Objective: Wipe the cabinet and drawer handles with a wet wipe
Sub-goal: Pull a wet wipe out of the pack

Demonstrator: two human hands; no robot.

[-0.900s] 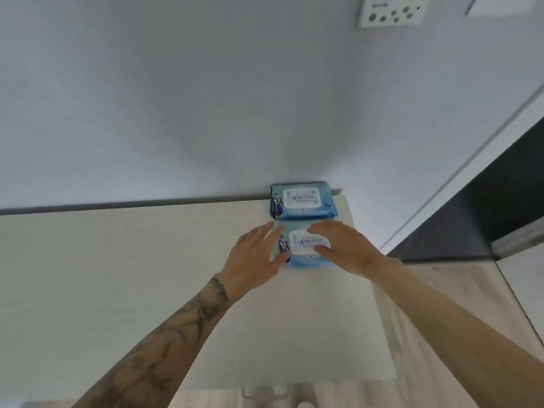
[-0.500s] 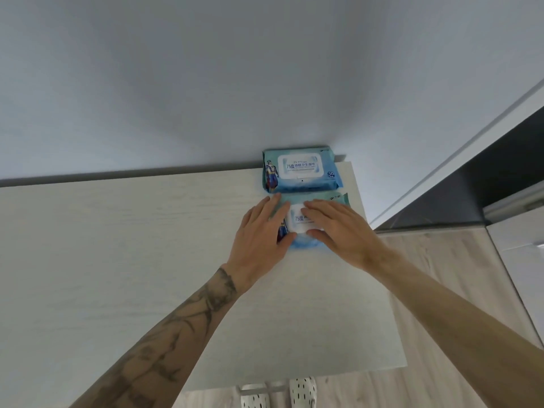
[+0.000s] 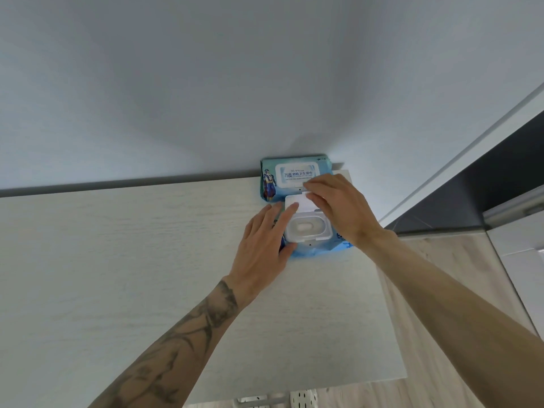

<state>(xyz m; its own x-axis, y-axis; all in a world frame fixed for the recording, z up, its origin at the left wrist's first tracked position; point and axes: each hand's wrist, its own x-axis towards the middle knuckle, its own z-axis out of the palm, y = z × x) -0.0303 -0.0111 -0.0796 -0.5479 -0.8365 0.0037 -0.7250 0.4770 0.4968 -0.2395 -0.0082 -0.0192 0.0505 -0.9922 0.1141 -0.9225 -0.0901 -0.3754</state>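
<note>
Right hand (image 3: 341,207) pinches the white plastic flip lid (image 3: 297,203) back, off the dispensing opening (image 3: 303,228) of the nearer blue wet-wipe pack (image 3: 321,248) on the pale wooden cabinet top (image 3: 147,260). Left hand (image 3: 262,242), fingers spread flat and grasping nothing, should press the pack down while a wipe, seemingly showing, gets pulled.

Two packs of wet wipes are present on one pale cabinet top (image 3: 147,275): a far pack (image 3: 294,176) against the wall, lid closed, and a near pack (image 3: 312,248), touching the far one. One white flip lid (image 3: 303,203) stands open on the near pack, exposing one oval dispensing opening (image 3: 303,228). Two bare hands are counted: one left hand (image 3: 262,242), one right hand (image 3: 341,207).
</note>
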